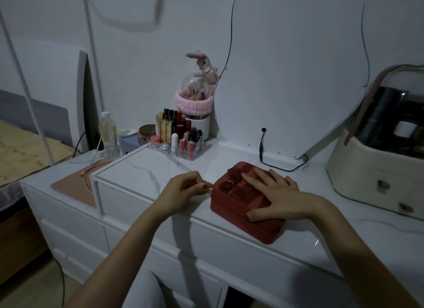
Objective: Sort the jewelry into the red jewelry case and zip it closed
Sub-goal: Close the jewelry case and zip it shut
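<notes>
The red jewelry case (231,206) lies on the white marble dresser top (160,167), its lid down. My right hand (273,195) rests flat on the lid with straight fingers, pressing it. My left hand (185,188) is at the case's left corner, where thumb and fingers pinch the small gold zipper pull (209,192). A dark red bow decoration (229,183) sits on the lid by my right fingertips. No loose jewelry shows.
A clear lipstick organizer (179,140) and a pink-banded brush pot (195,110) stand at the back. A black cable (275,165) lies behind the case by the mirror (298,78). A cream cosmetics box (378,158) stands at right. A plastic bottle (109,133) is at left.
</notes>
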